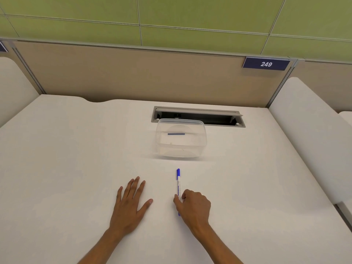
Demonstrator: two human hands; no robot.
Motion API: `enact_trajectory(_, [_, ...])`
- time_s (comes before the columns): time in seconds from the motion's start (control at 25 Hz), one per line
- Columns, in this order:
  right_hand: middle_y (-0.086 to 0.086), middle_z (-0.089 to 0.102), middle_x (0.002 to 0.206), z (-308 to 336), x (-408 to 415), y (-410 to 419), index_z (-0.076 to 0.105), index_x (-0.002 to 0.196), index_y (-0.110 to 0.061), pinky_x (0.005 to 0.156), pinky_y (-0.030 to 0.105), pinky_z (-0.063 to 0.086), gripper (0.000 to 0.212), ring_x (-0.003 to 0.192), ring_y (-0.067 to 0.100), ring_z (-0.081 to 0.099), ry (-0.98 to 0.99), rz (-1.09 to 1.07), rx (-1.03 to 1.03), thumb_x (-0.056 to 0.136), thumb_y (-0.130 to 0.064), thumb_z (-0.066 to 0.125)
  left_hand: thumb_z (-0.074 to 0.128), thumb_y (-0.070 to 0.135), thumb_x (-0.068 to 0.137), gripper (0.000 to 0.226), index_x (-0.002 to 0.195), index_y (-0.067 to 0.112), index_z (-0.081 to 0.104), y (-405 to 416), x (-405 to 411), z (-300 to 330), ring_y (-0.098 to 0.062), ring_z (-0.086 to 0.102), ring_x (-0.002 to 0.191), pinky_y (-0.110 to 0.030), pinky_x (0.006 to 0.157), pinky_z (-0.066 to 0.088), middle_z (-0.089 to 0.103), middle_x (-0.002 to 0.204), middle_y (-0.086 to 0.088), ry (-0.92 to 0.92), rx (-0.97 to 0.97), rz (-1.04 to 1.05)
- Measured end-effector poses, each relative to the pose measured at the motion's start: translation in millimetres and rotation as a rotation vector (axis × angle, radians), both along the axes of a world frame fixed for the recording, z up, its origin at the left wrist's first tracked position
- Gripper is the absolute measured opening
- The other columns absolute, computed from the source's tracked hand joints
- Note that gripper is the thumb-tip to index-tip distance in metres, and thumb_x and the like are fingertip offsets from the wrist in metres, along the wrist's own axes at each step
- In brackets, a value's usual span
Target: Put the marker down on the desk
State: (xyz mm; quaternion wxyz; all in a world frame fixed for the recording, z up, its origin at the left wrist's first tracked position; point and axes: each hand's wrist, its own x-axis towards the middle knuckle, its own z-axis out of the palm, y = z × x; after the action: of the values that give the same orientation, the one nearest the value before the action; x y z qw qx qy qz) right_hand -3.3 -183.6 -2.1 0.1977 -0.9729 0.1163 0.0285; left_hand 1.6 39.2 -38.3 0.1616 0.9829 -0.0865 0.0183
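One white desk (76,149), beige partition (114,73), pen (178,180)

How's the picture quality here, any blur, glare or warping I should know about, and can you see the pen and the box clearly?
Head view: light is soft and even, with only a faint shadow under the clear plastic box; wide-angle warping bows the partition and desk edges; no strong glare; the pen pinched by the right hand is sharp, the flat left hand too; the box looks slightly soft.

Office or study cubicle, white desk (76,149), beige partition panel (123,73), numbered plate "249" (266,64), cable hatch (198,116)
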Motion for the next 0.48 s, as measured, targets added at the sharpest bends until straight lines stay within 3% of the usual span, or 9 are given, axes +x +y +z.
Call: enact_trajectory(0.48, [-0.006,0.056,0.066,5.7,24.1,7.7,0.057,0.073,-0.021,0.056,0.029,0.035,0.029,0.059,0.017,0.05,0.045,0.004,-0.002,0.087,-0.046,0.051,0.012,0.071,0.087,0.076,0.149,0.029,0.021,-1.6,-1.0,3.7,-0.009,0.007,0.146,-0.041,0.118,0.002,0.013,0.159,0.006,0.0,-0.005,0.008])
